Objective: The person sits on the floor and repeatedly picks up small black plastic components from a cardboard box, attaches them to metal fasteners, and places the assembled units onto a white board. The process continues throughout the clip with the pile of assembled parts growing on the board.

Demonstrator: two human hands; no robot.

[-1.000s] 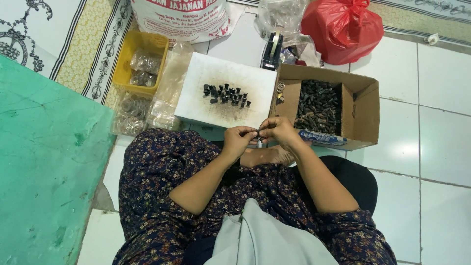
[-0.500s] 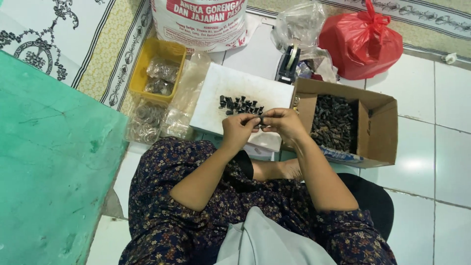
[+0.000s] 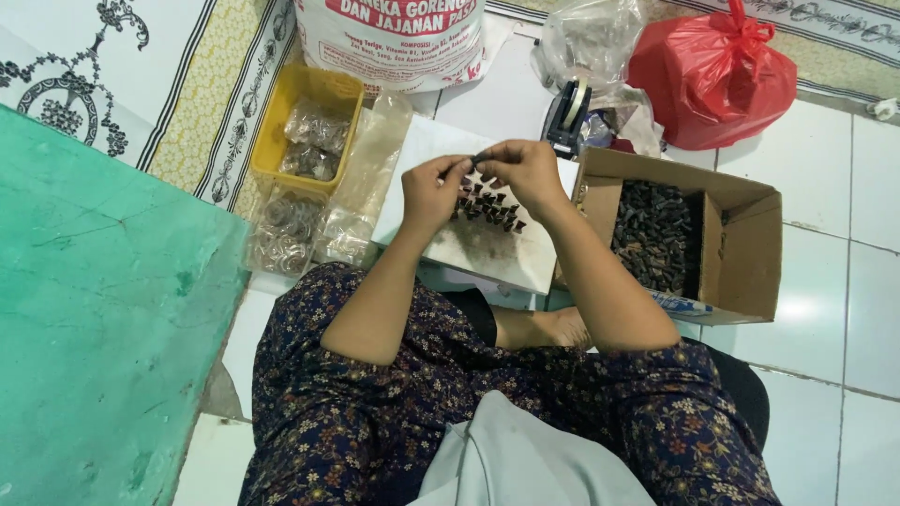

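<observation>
My left hand [image 3: 433,190] and my right hand [image 3: 521,171] meet above a white board [image 3: 478,248] on my lap. Together their fingertips pinch a small dark piece [image 3: 480,157]. Under the hands, a cluster of several small dark pieces [image 3: 487,208] lies on the board. An open cardboard box [image 3: 741,244] full of the same dark pieces [image 3: 656,234] stands just right of my right forearm.
A yellow tray [image 3: 314,94] with clear packets and loose clear bags [image 3: 323,220] lie to the left. A tape dispenser [image 3: 567,112], a red plastic bag [image 3: 717,70] and a large printed sack [image 3: 403,37] stand behind. A green surface [image 3: 94,309] fills the left side.
Both hands have risen from my lap edge to above the board's far part, still pinching a small piece. The view has tilted, so everything sits lower in the frame.
</observation>
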